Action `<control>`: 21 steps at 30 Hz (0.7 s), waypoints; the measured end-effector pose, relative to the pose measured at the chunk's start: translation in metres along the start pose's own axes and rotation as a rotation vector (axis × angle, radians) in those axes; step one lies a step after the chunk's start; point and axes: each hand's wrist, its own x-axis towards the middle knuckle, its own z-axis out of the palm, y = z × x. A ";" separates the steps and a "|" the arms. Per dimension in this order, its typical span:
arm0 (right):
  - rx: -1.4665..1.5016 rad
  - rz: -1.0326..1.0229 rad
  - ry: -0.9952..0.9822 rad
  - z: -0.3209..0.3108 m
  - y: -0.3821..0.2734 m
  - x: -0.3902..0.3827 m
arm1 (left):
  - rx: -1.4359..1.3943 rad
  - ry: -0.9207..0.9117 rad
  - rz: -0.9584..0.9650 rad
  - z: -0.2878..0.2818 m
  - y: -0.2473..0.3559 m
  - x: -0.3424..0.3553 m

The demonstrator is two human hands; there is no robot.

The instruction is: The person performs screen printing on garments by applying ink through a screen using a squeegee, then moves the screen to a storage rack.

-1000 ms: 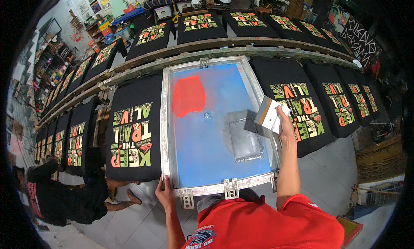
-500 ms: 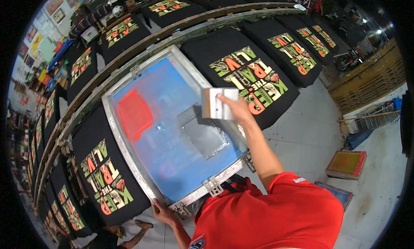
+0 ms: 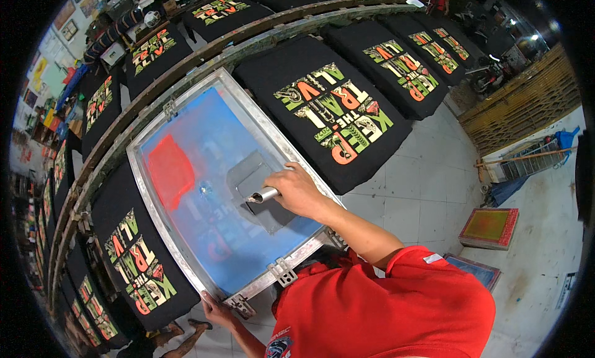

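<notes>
A silver-framed printing screen point(image 3: 145, 178) has blue mesh with a red ink patch point(image 3: 168, 172) at its left and a grey rectangular patch point(image 3: 246, 172) toward the right. My right hand point(image 3: 299, 187) is closed round a metal-backed squeegee point(image 3: 265, 194), seen nearly end-on, over the grey patch; its blade edge is mostly hidden. My left hand point(image 3: 215, 308) grips the frame's lower-left corner. Metal clamps point(image 3: 284, 272) sit along the near side. Black T-shirts with colourful prints lie on either side of the screen, one at right point(image 3: 334, 110) and one at left point(image 3: 139, 259).
Several more shirts point(image 3: 149, 54) line a wooden rail point(image 3: 359, 8). Another person's leg point(image 3: 185, 344) shows at lower left. Spare screens point(image 3: 488, 228) lean at the right, near a ladder point(image 3: 520, 165) and a folding gate point(image 3: 514, 104).
My right hand has brought the squeegee leftward from the screen's right side onto the grey patch and tilted it. The view has turned right; my left hand stays on the frame.
</notes>
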 end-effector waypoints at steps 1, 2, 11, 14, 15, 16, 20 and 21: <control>-0.020 -0.008 0.014 0.003 0.002 -0.002 | 0.018 -0.019 -0.059 0.000 0.014 -0.003; -0.040 -0.017 0.026 0.008 0.006 -0.004 | 0.038 -0.037 -0.118 0.002 0.025 -0.005; -0.249 0.001 0.164 0.020 0.008 0.033 | -0.009 -0.028 -0.037 0.000 0.014 -0.005; -0.320 -0.061 0.103 0.044 0.025 0.050 | -0.027 -0.056 -0.045 -0.003 0.005 -0.002; -0.364 -0.083 0.088 0.049 0.027 0.063 | -0.096 -0.043 0.025 0.002 -0.012 0.001; -0.436 -0.085 0.026 0.051 0.023 0.074 | -0.120 -0.038 -0.042 0.005 -0.006 -0.003; -0.502 -0.155 0.059 0.086 0.022 0.101 | 0.061 -0.075 -0.102 0.007 0.055 -0.018; -0.485 -0.147 0.064 0.085 0.022 0.101 | 0.093 -0.059 -0.017 0.003 0.034 -0.012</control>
